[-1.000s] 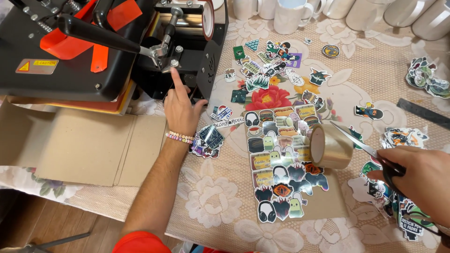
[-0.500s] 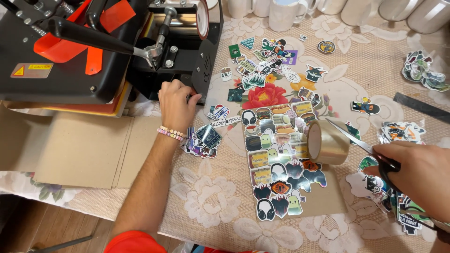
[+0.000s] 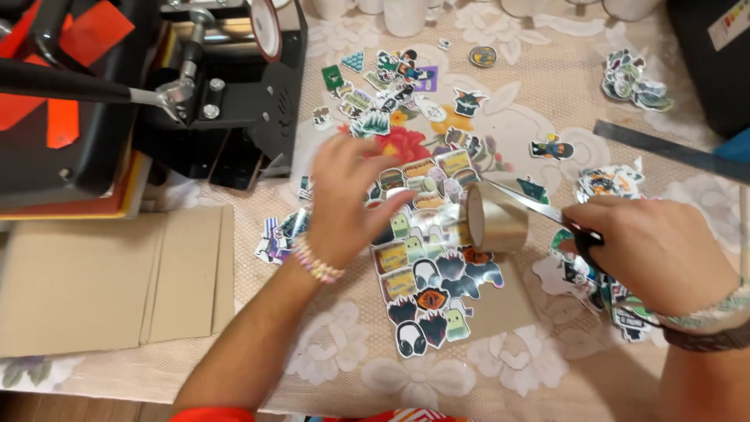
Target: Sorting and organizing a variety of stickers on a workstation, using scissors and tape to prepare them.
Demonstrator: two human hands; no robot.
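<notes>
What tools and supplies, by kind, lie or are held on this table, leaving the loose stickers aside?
Heat press: 1
Clear tape roll: 1
Scissors in the right hand: 1
Ruler: 1
Sticker sheet, by the left hand: 1
Cardboard piece: 1
Total: 6

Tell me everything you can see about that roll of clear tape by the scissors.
The tape roll is a wide ring of glossy transparent tape, brownish where light passes through, wound on a pale core. It stands on edge with its open hole facing left, over the sheet of cut-out stickers on the lace tablecloth. A shiny strip appears to run from it toward the left hand, whose fingers are blurred. The scissors in the right hand cross just above its top; contact is unclear.
</notes>
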